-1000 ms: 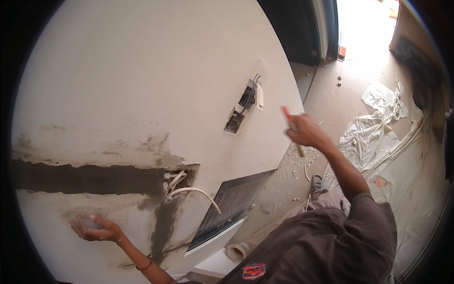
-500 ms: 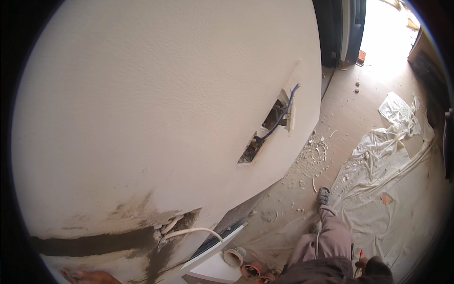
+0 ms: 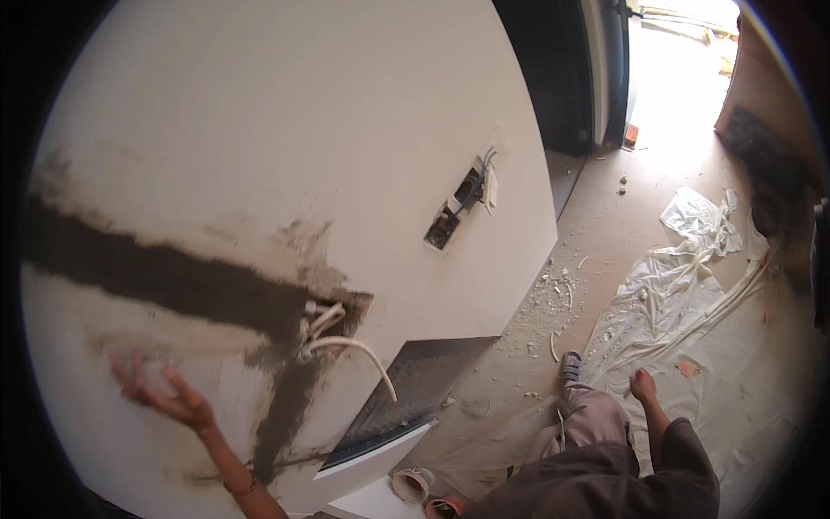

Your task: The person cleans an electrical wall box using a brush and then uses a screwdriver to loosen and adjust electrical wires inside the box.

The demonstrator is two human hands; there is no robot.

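My left hand (image 3: 160, 398) is raised at the lower left, fingers spread and slightly blurred, in front of the white wall (image 3: 285, 130). Beside it a dark strip of wet plaster (image 3: 173, 281) runs to a chased opening, with a branch downward. Looped pale conduits (image 3: 333, 320) stick out of that opening. Higher on the wall are two cut-out boxes (image 3: 454, 212) with loose cables. My right hand (image 3: 641, 389) is lowered beside my leg, closed on what looks like a small red-ended tool, mostly hidden.
A dark recessed panel (image 3: 398, 389) sits low in the wall above a white ledge (image 3: 363, 497) with containers (image 3: 411, 484). Rubble (image 3: 558, 290) and crumpled plastic sheeting (image 3: 648, 285) lie on the floor. A bright doorway (image 3: 674, 78) stands at the upper right.
My right hand has dropped from beside the wall boxes to beside my leg. My left hand dipped, then rose again, its fingers now spread wider. The view shifted and came back.
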